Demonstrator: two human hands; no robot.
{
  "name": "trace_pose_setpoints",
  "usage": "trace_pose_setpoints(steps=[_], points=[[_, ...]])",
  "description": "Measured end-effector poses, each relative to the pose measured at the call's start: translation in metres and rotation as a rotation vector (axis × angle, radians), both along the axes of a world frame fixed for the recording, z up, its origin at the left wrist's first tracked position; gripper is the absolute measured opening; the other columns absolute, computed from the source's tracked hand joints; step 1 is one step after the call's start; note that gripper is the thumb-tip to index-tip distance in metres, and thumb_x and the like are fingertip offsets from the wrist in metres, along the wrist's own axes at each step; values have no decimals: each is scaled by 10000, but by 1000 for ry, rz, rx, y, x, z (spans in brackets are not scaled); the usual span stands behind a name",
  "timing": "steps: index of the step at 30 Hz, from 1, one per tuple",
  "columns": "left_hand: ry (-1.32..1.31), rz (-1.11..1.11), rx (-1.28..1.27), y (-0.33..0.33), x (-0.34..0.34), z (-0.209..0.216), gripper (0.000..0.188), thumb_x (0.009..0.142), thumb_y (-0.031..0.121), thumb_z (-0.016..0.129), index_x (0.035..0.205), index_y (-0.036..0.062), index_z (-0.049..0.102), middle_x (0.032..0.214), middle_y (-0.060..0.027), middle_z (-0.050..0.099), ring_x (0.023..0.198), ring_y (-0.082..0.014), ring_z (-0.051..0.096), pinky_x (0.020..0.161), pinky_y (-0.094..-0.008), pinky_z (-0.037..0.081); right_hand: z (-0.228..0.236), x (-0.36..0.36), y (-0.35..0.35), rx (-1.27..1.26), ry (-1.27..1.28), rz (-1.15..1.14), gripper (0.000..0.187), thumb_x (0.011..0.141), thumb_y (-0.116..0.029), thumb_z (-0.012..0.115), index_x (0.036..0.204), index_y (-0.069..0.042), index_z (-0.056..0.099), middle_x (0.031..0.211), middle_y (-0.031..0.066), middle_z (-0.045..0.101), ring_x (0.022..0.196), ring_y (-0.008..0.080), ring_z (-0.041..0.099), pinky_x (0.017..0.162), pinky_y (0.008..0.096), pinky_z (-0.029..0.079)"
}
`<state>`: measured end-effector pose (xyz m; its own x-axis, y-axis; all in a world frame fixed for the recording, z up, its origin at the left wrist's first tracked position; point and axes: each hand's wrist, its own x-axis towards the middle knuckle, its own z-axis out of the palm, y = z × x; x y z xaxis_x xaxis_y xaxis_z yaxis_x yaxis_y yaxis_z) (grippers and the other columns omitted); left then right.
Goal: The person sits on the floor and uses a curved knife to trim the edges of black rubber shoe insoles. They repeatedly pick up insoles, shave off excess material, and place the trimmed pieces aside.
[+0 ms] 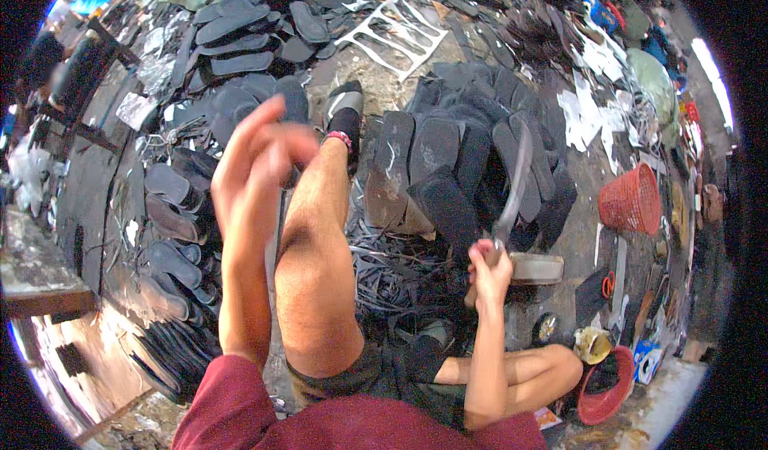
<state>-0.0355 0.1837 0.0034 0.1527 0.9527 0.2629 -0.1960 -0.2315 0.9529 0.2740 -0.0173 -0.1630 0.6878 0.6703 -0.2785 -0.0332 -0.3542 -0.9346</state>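
I see a sandal-making workshop with a dirt floor [376, 90]: dark cut soles [448, 162] lie in piles everywhere, white offcut sheets [396, 26] and rubber strips [392, 266] are scattered around.

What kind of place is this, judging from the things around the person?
Probably a small sandal-making workshop. Dark cut-out soles lie in piles on the floor, white offcut sheets lie beyond them, and the right hand grips a long knife.

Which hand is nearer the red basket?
Right. The right hand, gripping a knife, is just left of the red basket; the left hand is raised far across, beyond the knee.
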Motion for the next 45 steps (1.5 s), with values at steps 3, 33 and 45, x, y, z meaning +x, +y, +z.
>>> trace_pose_setpoints(steps=[3,33,45], points=[[-235,-482,650,-82,-4,58,154,890,148,669,976,22,651,916,-197,709,762,-273,693,619,-343,554,-24,-2,64,-27,-385,121,356,755,-157,830,987,-49,582,830,25,602,708,159,584,662,324,475],[-190,-152,-597,-178,18,63,562,849,38,654,1381,23,475,1244,-109,631,1167,-222,598,1027,-355,444,150,-78,-155,282,9,67,481,979,-116,608,1423,-39,440,788,-25,536,581,45,449,526,211,394],[-152,-264,-1003,-189,-27,27,414,925,300,694,1242,54,593,1072,-65,705,939,-208,692,822,-365,569,96,-104,-228,258,-310,551,294,903,-97,623,1190,-57,679,895,158,662,779,349,635,723,418,515]])
